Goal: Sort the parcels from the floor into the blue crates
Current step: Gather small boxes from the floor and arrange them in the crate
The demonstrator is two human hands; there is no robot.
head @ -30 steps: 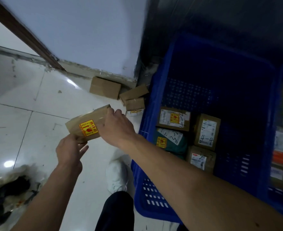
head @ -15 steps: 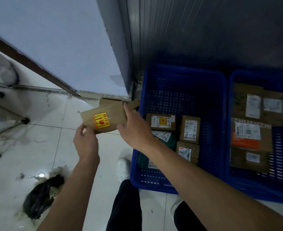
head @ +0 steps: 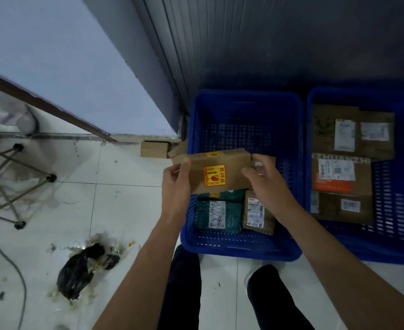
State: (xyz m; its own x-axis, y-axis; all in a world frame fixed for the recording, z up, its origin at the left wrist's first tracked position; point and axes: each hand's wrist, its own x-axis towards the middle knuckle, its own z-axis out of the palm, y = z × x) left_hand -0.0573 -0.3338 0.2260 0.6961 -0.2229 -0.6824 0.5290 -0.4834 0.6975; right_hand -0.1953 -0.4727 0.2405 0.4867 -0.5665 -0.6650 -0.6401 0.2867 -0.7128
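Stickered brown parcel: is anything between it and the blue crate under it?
Nothing visible. The left hand and right hand hold the brown parcel over the open blue crate; a green parcel and small box lie inside, near end.

Two crates are standing here: the left crate (head: 241,248) is showing at least three parcels (head: 217,215), and the right crate (head: 398,186) beside it is holding three larger parcels (head: 341,177). One cardboard parcel (head: 220,172) is being held above the left crate, and two small boxes (head: 154,149) are lying left of it.

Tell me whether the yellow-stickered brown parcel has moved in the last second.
Yes. The parcel went right, from over the floor beside the left blue crate to above its inside.
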